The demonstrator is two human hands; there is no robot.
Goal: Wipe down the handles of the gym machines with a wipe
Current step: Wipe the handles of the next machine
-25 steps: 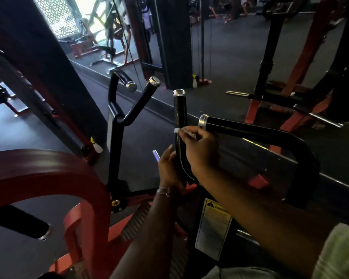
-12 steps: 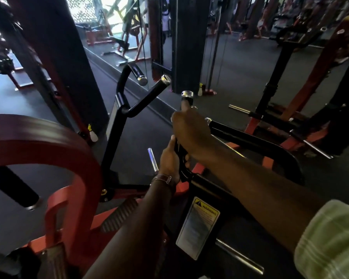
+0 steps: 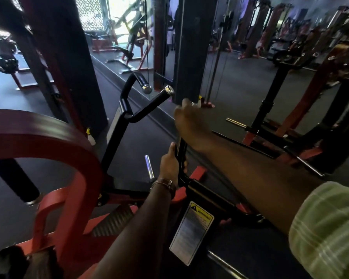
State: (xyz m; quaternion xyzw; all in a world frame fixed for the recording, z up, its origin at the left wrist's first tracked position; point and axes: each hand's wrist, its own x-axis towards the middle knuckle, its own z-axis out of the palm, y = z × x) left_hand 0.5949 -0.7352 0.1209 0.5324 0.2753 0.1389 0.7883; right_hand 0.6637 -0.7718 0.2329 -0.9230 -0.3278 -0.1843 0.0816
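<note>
Gripping the upright handle (image 3: 180, 147) low with your left hand (image 3: 170, 166) steadied it well, while your right hand (image 3: 187, 121) clasped its top, the wipe hidden beneath, and needed firm full-length strokes.

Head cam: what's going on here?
A person is wiping an upright black handle on a red gym machine. The right hand is wrapped around the handle's top end; the wipe itself is hidden. The left hand grips the same handle lower down, steadying it. The two handles on the left arm are untouched.
</note>
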